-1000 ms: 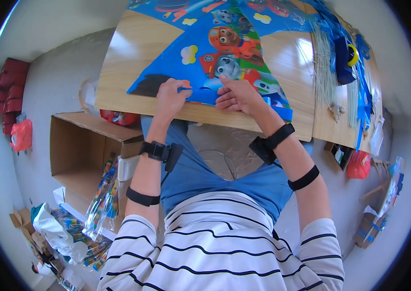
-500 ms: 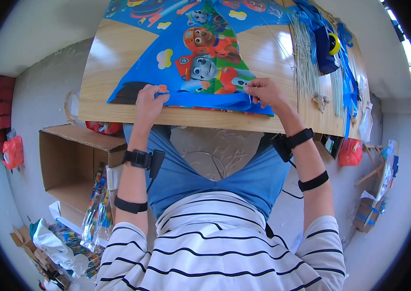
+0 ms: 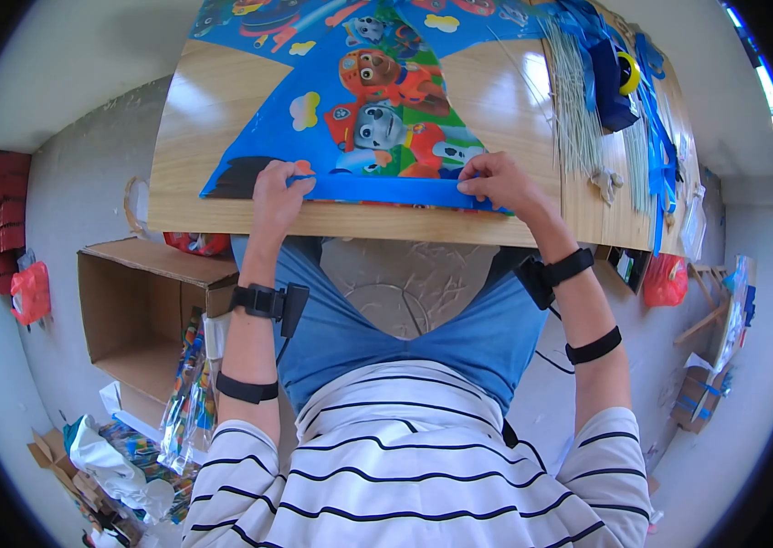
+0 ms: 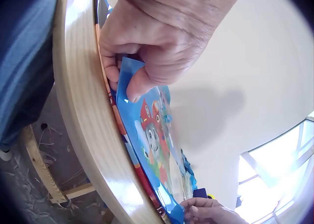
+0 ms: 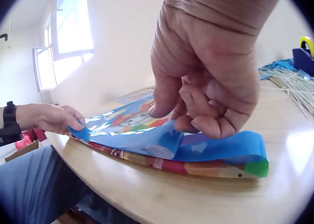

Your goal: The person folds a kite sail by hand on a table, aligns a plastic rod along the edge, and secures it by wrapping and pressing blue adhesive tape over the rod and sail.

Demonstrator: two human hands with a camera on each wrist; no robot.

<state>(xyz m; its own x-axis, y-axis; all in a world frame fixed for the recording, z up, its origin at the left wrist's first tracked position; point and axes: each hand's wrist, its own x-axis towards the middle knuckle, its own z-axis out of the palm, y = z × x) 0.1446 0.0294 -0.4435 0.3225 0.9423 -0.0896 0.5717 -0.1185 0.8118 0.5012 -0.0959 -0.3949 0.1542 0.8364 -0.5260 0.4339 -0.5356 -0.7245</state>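
A blue printed plastic sheet (image 3: 286, 142) with cartoon dogs lies on the wooden table, its near edge close to the table's front. Along that edge runs a glossy blue strip (image 3: 386, 190), stretched between both hands. My left hand (image 3: 277, 194) pinches its left end between thumb and fingers; in the left wrist view a corner of the strip (image 4: 126, 77) sticks up beside the thumb. Farther right, my right hand (image 3: 500, 184) pinches the strip with thumb and fingertips. Beyond those fingers, the strip's right part (image 5: 252, 143) curls over the sheet's edge in the right wrist view.
On the table's right lie a bundle of thin pale sticks (image 3: 573, 119), blue ribbons (image 3: 660, 173) and a dark blue tape dispenser (image 3: 613, 102) with a yellow roll. More printed sheets (image 3: 268, 27) cover the back. An open cardboard box (image 3: 144, 310) stands at lower left.
My right hand has moved right along the near edge, drawing away from the left hand, and the blue strip now lies straighter between them. The left hand keeps its pinch at the left end.
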